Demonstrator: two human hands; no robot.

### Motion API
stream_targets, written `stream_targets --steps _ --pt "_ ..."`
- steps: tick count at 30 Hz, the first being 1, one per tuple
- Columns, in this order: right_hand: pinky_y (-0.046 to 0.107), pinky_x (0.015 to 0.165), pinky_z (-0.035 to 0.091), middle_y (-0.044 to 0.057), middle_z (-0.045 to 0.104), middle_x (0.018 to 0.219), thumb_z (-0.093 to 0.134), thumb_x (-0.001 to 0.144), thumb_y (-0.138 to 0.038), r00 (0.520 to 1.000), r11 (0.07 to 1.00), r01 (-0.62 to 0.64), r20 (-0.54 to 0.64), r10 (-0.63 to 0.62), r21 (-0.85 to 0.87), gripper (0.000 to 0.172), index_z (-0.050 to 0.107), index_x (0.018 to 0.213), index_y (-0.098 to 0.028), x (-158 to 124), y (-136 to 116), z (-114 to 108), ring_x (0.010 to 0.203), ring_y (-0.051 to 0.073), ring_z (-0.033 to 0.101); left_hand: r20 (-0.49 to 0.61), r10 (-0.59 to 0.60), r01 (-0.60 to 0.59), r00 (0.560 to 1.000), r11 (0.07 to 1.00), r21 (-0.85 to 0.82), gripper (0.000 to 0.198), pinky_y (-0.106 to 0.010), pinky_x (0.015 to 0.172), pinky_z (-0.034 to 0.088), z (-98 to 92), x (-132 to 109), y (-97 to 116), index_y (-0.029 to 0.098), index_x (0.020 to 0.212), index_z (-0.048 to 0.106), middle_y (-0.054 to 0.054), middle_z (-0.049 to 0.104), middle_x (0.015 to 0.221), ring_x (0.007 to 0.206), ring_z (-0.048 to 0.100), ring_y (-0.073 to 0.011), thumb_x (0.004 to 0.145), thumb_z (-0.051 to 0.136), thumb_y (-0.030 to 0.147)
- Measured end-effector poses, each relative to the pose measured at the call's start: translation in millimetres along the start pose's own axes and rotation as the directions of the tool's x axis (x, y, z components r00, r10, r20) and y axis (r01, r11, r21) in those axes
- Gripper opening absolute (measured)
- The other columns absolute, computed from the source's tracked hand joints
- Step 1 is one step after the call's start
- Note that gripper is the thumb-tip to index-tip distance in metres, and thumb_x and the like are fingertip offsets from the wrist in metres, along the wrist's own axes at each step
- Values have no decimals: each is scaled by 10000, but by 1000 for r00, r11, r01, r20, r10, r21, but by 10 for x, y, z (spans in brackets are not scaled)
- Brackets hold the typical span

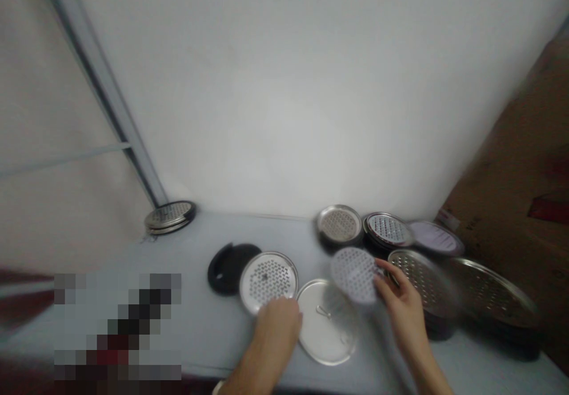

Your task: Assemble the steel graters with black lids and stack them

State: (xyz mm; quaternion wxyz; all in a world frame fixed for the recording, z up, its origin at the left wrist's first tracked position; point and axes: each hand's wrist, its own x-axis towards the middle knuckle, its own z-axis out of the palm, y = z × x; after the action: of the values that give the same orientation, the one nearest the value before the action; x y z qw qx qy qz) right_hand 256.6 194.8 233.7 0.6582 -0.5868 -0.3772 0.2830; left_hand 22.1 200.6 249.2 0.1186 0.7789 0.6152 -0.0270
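Observation:
My left hand (276,327) is closed at the lower rim of a round, silvery grater disc (269,279), its fingertips mostly hidden. Between the thumb and fingers of my right hand (402,300) is a paler perforated grater disc (354,273), held by its right edge and blurred. Below it lies a plain round metal lid-like plate (326,330) with a small wire loop (323,311) on it. A black round base (226,270) with a notch in its rim sits partly behind the left disc.
Stacks of perforated discs stand at the back (340,224), (387,229) and to the right (420,276), (489,291). Another small stack (171,216) is at the far left corner. A cardboard box (524,164) rises at right; a white wall (284,87) closes the back.

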Motion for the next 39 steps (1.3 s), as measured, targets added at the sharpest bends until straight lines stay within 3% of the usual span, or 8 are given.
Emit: stream_targets --steps 7,14,17,21,28,31,35,39 --pt "325 701 556 116 746 1015 783 664 -476 1000 1000 3 -1 -3 -10 518 716 1068 -158 0 -12 6 830 242 682 -62 -73 70 995 996 -47 312 -365 773 529 -107 230 -120 83 1157 626 -203 740 984 963 723 -316 954 392 118" --pt "327 689 553 112 742 1024 763 673 -489 1000 999 31 -2 -31 -39 492 720 1049 -173 -11 -18 31 816 245 681 -331 -19 -107 943 928 -357 132 -322 747 482 -146 345 -403 194 1023 500 -88 708 907 851 710 -247 985 379 229" --pt "329 703 549 103 737 1014 753 681 -482 999 998 33 -3 -33 -57 483 720 1052 -175 -17 -14 37 807 236 672 -364 -25 -138 931 899 -415 75 -303 684 470 -143 338 -425 217 958 460 -55 681 851 790 701 -230 969 394 250" --pt "322 694 541 97 735 995 740 689 -484 999 996 36 -1 -36 -80 489 720 1065 -171 -14 6 29 797 229 664 -382 -12 -150 924 907 -392 59 -299 672 457 -146 336 -405 223 911 449 -36 667 818 742 685 -218 953 414 243" --pt "341 773 545 126 725 1113 753 702 -464 1000 999 11 1 -11 -39 499 708 1096 -161 1 15 -9 910 255 685 -468 130 -250 874 946 -204 114 -300 732 457 -116 297 -408 227 824 491 -48 679 842 802 667 -219 898 446 154" --pt "354 775 556 125 732 1107 753 711 -453 1000 1000 19 1 -19 -24 474 712 1089 -170 4 1 -16 927 269 696 -505 82 -255 859 924 -284 132 -298 735 471 -91 302 -401 230 798 488 -38 680 804 779 679 -211 923 449 213" --pt "332 703 557 114 742 1051 753 708 -454 1000 999 27 -5 -28 -41 467 716 1078 -172 5 9 -9 853 250 695 -463 -79 -229 883 788 -571 96 -285 647 493 -99 336 -388 234 949 500 -12 682 776 702 699 -203 925 482 326" --pt "311 650 548 98 743 1002 756 710 -459 999 998 39 32 -38 -44 462 713 1073 -177 -45 35 57 772 223 677 -336 -90 -239 937 537 -809 407 -277 565 501 -86 393 -386 205 1245 424 8 660 772 593 674 -183 871 538 318"
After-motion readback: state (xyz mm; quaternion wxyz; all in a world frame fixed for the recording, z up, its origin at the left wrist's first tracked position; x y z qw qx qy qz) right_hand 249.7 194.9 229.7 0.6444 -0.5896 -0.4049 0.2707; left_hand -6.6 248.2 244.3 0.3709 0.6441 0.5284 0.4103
